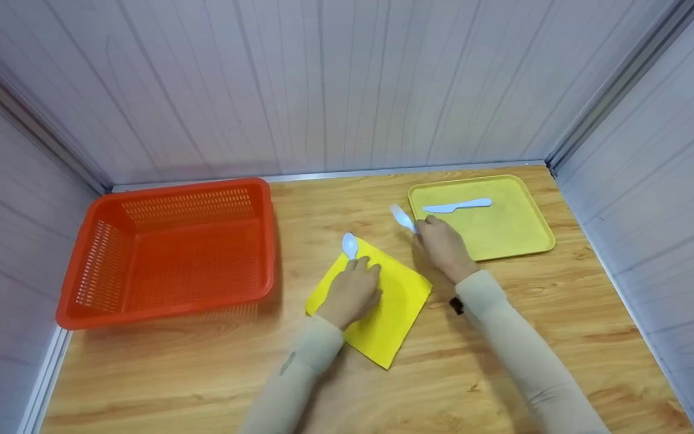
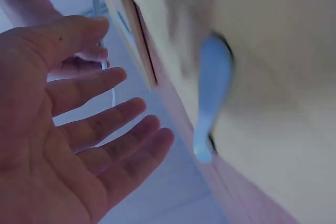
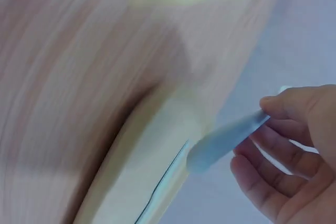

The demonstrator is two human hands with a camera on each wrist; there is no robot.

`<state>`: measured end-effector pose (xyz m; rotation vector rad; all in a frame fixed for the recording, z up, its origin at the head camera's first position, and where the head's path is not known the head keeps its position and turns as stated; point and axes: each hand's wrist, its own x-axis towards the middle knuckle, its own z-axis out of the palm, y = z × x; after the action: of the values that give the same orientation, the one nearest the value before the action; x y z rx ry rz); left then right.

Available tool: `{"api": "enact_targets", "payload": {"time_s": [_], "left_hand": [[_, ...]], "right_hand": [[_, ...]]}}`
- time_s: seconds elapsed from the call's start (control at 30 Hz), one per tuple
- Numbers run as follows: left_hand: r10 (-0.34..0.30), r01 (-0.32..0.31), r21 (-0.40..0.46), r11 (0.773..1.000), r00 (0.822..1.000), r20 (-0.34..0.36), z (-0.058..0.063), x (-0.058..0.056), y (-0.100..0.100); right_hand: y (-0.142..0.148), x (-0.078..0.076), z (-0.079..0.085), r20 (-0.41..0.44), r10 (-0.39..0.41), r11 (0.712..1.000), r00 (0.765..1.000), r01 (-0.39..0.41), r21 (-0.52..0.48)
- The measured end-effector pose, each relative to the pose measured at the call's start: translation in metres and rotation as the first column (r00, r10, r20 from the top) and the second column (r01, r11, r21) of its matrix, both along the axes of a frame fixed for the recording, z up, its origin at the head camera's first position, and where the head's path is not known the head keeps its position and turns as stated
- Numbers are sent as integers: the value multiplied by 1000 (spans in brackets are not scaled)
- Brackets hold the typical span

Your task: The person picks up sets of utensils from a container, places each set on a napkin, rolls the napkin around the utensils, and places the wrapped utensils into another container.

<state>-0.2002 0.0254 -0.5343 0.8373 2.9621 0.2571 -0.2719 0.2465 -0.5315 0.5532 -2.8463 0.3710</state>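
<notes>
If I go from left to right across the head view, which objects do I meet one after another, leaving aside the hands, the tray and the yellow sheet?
Red basket → white spoon → white fork → white knife.

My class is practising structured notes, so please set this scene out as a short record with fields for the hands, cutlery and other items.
Left hand: open, above the napkin, apart from the spoon
Right hand: pinches the fork near the tray's left edge
Spoon: on the napkin, bowl at its far corner
Knife: on the tray
Napkin: yellow, between basket and tray
Basket: red, left side of the table
</notes>
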Motion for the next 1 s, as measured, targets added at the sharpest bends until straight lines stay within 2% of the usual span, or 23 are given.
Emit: {"api": "enact_targets", "payload": {"time_s": [0.17, 0.3, 0.4, 0.5, 0.73, 0.9, 1.0], "left_hand": [[65, -65, 25, 998, 998, -8, -4, 12, -34], [110, -111, 12, 994, 989, 96, -8, 18, -48], [120, -122, -3, 993, 977, 176, -12, 20, -51], [129, -130, -8, 991, 969, 212, -15, 21, -51], [140, -145, 11, 989, 972, 191, -18, 24, -52], [149, -156, 10, 988, 959, 241, -17, 23, -53], [162, -167, -6, 986, 948, 273, -17, 23, -54]], "right_hand": [[-37, 9, -6, 70, -10, 995, 998, 17, -97], [-60, 14, -13, 157, -38, 989, 987, 59, -132], [-73, 17, -18, 235, -84, 981, 968, 122, -153], [-84, 18, -23, 297, -111, 970, 948, 168, -174], [-99, 20, -31, 353, -107, 967, 930, 180, -181], [-103, 20, -34, 382, -124, 960, 916, 208, -186], [-104, 21, -35, 381, -120, 962, 917, 203, -185]]}}
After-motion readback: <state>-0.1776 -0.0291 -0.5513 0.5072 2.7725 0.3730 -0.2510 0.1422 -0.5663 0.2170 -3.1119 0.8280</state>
